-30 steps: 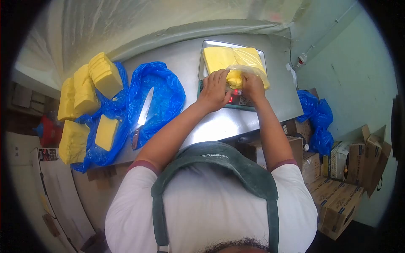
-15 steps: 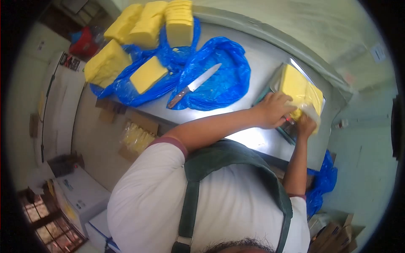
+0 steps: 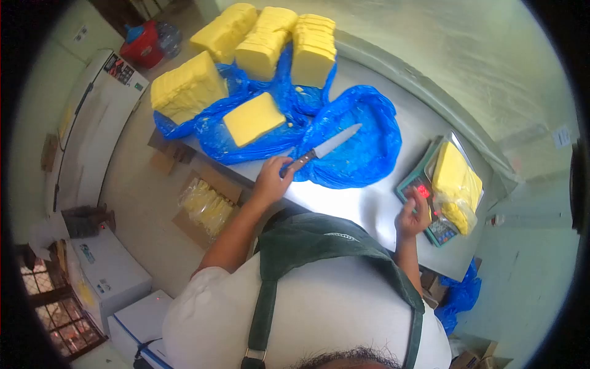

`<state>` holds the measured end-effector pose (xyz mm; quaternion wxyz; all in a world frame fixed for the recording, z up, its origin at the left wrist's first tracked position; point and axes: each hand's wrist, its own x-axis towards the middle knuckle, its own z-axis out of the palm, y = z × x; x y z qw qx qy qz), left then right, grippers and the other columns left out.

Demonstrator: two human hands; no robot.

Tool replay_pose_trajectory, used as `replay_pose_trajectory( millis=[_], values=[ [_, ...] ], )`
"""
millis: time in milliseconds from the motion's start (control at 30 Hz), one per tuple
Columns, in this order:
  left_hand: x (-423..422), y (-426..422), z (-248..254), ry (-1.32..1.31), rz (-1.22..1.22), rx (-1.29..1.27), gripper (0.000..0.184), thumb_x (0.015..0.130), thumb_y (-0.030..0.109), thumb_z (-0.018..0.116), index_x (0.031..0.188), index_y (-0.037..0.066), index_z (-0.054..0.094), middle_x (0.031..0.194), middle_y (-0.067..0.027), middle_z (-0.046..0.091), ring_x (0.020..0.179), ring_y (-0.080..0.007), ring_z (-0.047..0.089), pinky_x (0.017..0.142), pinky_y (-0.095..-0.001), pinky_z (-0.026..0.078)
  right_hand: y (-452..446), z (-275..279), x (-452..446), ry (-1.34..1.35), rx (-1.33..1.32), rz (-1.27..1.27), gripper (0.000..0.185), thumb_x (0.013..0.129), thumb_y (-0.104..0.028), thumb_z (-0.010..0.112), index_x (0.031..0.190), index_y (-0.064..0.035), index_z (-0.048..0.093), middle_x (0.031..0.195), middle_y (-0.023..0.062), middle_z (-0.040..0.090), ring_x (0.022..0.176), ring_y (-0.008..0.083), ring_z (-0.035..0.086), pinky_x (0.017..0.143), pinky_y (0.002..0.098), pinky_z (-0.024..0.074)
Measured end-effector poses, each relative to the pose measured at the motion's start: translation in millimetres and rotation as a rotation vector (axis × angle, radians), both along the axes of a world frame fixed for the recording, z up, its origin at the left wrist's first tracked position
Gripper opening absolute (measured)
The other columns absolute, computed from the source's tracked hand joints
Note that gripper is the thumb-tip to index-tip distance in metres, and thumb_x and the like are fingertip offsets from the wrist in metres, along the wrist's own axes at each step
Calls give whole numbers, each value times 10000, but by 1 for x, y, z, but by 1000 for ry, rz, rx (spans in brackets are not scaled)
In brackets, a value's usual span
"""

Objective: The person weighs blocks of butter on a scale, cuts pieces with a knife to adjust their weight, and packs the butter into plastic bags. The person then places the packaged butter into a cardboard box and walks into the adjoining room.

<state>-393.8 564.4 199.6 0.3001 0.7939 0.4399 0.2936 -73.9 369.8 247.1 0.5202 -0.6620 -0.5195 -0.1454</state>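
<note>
My left hand point(image 3: 271, 182) has its fingers closed around the end of the brown handle of a knife point(image 3: 335, 142). The knife lies on a crumpled blue plastic bag point(image 3: 369, 163), its blade pointing away to the right. My right hand point(image 3: 413, 215) is beside a green digital scale point(image 3: 441, 234) with a lit red display, its fingers loosely bent and apart, with nothing seen in them. A yellow butter-like block point(image 3: 453, 172), partly in a clear plastic bag point(image 3: 462, 212), rests on the scale. Left of the knife, a cut yellow slab point(image 3: 253, 120) lies on blue plastic.
Several large yellow blocks point(image 3: 187, 89) stand at the far left of the metal table point(image 3: 369, 206). Below on the floor is an open carton point(image 3: 227, 184) with bagged yellow pieces. A white chest freezer point(image 3: 86, 132) stands at left; blue plastic point(image 3: 461, 292) hangs at right.
My left hand has let go of the clear bag and moved left to the knife handle. My right hand has come off the bagged block, toward the scale's near side. The view has shifted.
</note>
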Motion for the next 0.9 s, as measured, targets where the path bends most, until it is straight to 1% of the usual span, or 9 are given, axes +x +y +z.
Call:
replay_pose_trajectory(
  millis=[100, 200, 267, 400, 600, 667, 767, 833, 900],
  values=[
    [-20, -7, 9, -95, 39, -12, 265, 875, 157, 646, 1098, 15, 638, 1067, -166, 648, 971, -325, 625, 860, -406, 499, 78, 26, -35, 57, -106, 188, 300, 856, -45, 630, 1151, 7, 652, 940, 156, 716, 845, 250, 701, 782, 343, 536],
    [-51, -10, 10, -204, 28, -193, 242, 894, 152, 639, 1107, 38, 646, 992, -125, 671, 786, -244, 660, 733, -347, 531, 137, 34, -71, 167, -241, 344, 404, 852, -67, 655, 1247, -3, 597, 1059, 165, 695, 974, 254, 679, 887, 366, 511],
    [-78, -10, 16, -182, 58, -233, 235, 900, 151, 633, 1106, 39, 650, 988, -127, 676, 797, -240, 664, 737, -346, 532, 174, 40, -96, 201, -376, 487, 489, 856, -108, 683, 1315, -11, 541, 1176, 174, 657, 1082, 268, 640, 954, 390, 488],
    [-136, -18, -4, -184, 154, -293, 232, 913, 160, 623, 1108, 38, 656, 991, -131, 686, 849, -244, 677, 771, -341, 534, 246, 57, -151, 173, -489, 627, 546, 857, -168, 710, 1341, -12, 514, 1233, 185, 632, 1126, 294, 619, 966, 406, 482],
    [-196, -52, -17, -231, 428, -456, 251, 938, 181, 614, 1140, 38, 653, 1025, -139, 694, 901, -238, 675, 809, -351, 525, 358, 70, -186, -39, -505, 794, 597, 873, -267, 716, 1365, -13, 491, 1258, 214, 611, 1171, 336, 594, 1006, 413, 455],
    [-208, -65, -25, -207, 512, -434, 268, 950, 200, 603, 1157, 36, 648, 1040, -132, 697, 916, -230, 674, 816, -354, 520, 398, 79, -193, -160, -501, 744, 579, 890, -260, 704, 1378, -35, 489, 1291, 170, 610, 1202, 304, 580, 1015, 403, 450],
    [-225, -87, -27, -187, 572, -528, 274, 949, 196, 598, 1165, 33, 644, 1030, -137, 699, 922, -240, 678, 820, -354, 520, 461, 83, -205, -354, -441, 704, 605, 871, -270, 721, 1382, -49, 485, 1316, 174, 589, 1221, 333, 559, 1019, 421, 449],
    [-235, -94, -21, -125, 638, -575, 285, 948, 208, 594, 1168, 34, 642, 1033, -143, 699, 928, -252, 678, 821, -360, 521, 507, 85, -217, -507, -380, 712, 654, 851, -269, 738, 1408, -79, 454, 1334, 170, 571, 1243, 355, 532, 1027, 442, 440],
    [-246, -106, -26, -57, 695, -636, 295, 948, 221, 591, 1172, 35, 640, 1035, -148, 698, 935, -263, 678, 822, -367, 521, 542, 99, -236, -678, -444, 697, 867, 762, -278, 799, 1484, -152, 335, 1414, 141, 501, 1305, 343, 485, 1072, 480, 394]
  ],
)
